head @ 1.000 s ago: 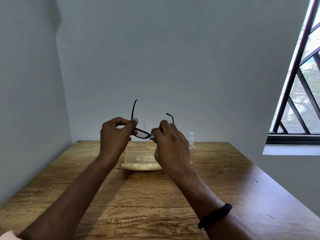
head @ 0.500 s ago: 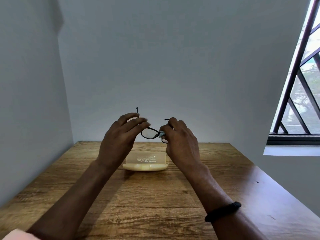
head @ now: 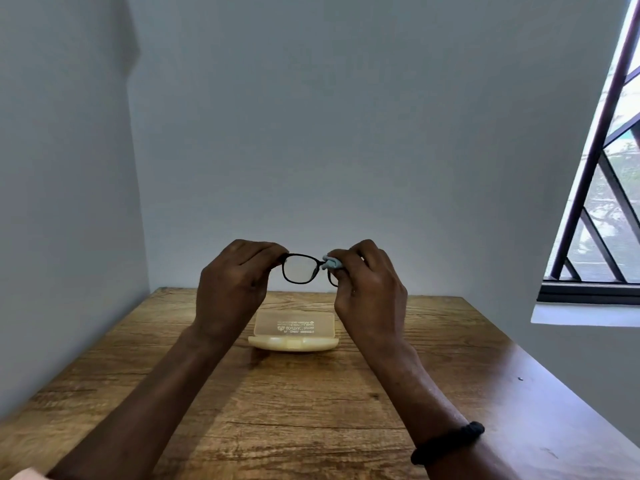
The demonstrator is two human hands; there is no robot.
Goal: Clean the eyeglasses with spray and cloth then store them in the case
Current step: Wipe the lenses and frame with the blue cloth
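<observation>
1. A wooden bench [head: 311, 403] fills the lower view, set into a corner of grey walls, with a barred window [head: 602, 188] to the right.
2. The left hand [head: 232, 289] is raised above the bench, its fingers [head: 263, 252] closed on the left end of the black-framed eyeglasses [head: 300, 269].
3. The right hand [head: 370, 289], a black band [head: 446, 441] on its wrist, has its fingers [head: 346, 258] pinched on a light blue cloth [head: 330, 263] pressed over the right lens.
4. A cream eyeglass case [head: 294, 332] lies open on the bench, below and behind the hands.
5. The eyeglasses are held level between both hands, the left lens uncovered.
</observation>
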